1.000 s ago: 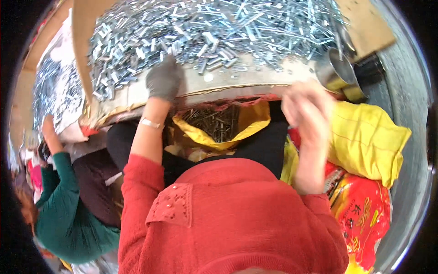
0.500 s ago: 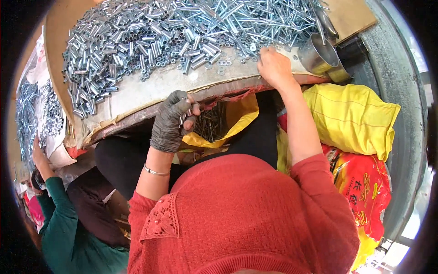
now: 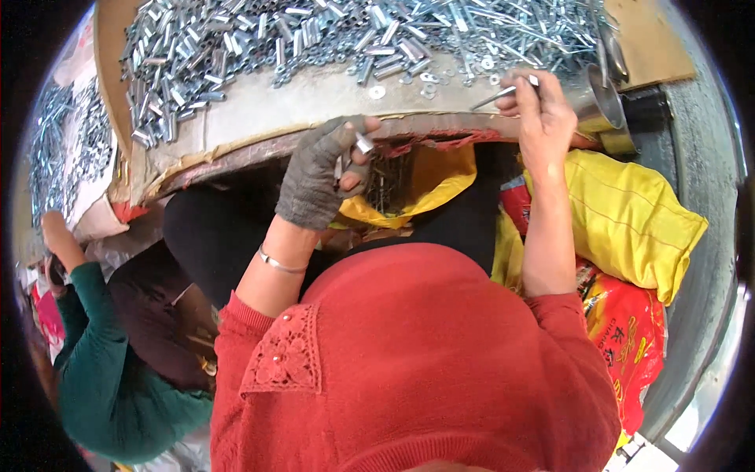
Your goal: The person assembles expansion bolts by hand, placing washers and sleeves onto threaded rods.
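Observation:
My left hand (image 3: 318, 173), in a grey fingerless glove, is closed around short metal sleeves in front of the table edge; a shiny sleeve (image 3: 363, 143) sticks out by the thumb. Over the front of the table, my right hand (image 3: 544, 122) is bare and pinches a slim metal bolt (image 3: 494, 97), its thin end pointing left. Just beyond lie flat washers (image 3: 429, 79) on the pale table covering (image 3: 307, 98). Behind them spreads a heap of metal sleeves (image 3: 236, 51), with long thin bolts (image 3: 519, 35) at the right.
An open yellow sack (image 3: 432, 189) with metal pieces hangs below the edge. Metal cups (image 3: 602, 102) stand at the table's right. A full yellow bag (image 3: 629, 216) lies on a red bag (image 3: 629, 330). At left a co-worker's arm (image 3: 102, 307) reaches toward another pile.
My right hand has lifted off the washers and moved right, now showing a bolt in its fingers. My left hand has shifted slightly up and right, still holding sleeves. The view has shifted too.

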Available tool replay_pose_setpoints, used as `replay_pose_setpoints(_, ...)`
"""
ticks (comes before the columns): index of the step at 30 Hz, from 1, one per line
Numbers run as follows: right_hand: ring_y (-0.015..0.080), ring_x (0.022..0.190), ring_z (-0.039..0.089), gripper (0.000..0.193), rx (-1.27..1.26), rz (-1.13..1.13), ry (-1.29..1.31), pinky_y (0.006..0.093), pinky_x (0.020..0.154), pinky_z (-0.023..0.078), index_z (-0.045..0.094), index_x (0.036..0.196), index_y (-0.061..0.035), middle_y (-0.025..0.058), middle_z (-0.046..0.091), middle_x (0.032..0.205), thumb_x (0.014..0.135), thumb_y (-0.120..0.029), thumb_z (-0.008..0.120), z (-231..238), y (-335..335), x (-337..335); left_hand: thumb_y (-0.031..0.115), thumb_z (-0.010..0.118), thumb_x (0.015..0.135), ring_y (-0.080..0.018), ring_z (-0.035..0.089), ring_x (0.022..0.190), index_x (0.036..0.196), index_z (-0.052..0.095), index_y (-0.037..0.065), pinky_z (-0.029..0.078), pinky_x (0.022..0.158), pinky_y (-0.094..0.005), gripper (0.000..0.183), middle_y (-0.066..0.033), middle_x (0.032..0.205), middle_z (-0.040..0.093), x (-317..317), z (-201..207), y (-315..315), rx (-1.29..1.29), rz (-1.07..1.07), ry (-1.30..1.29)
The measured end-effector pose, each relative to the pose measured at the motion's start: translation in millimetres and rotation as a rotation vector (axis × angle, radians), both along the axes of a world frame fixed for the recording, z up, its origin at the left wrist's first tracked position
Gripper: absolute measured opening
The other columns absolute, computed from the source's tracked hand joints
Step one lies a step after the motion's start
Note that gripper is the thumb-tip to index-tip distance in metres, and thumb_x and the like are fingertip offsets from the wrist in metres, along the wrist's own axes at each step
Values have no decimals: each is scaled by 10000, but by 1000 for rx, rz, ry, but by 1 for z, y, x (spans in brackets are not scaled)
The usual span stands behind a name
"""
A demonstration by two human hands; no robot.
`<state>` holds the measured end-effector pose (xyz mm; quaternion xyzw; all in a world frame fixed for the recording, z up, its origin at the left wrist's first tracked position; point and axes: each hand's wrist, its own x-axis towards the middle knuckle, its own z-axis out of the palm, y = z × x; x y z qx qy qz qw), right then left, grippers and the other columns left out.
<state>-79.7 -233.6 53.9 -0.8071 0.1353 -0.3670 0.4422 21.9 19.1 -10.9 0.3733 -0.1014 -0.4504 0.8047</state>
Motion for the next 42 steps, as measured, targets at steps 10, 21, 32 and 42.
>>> replay_pose_setpoints(10,226,687,668,230,609,364,-223,362,610,591,494,1019,37,191,641,904,986,-181,429,10,67,-8,257,512,946,-77,459,527,1108,559,25,354,474,-202,287,-69,832,576,-3,-1,-1,-226,15,138)
replay_pose_setpoints(21,248,720,670,210,618,331,-303,365,661,590,492,1066,38,199,630,923,979,-130,402,-3,76,-10,244,511,947,-105,483,542,1123,538,18,365,484,-221,288,-99,835,583,0,2,2,-268,42,196)
replay_pose_setpoints(32,248,785,663,228,646,277,-413,364,692,593,494,1044,56,180,622,937,979,-158,447,-14,85,-4,258,534,934,-88,438,484,1059,578,12,329,431,-213,279,-82,787,594,-7,18,-4,-5,88,-81)
replay_pose_setpoints(42,314,811,662,236,584,273,-346,429,683,592,497,1079,43,202,619,930,978,-158,427,-14,70,-20,242,520,941,-104,450,509,1093,553,2,359,480,-238,287,-104,811,600,-5,12,-5,-120,13,150)
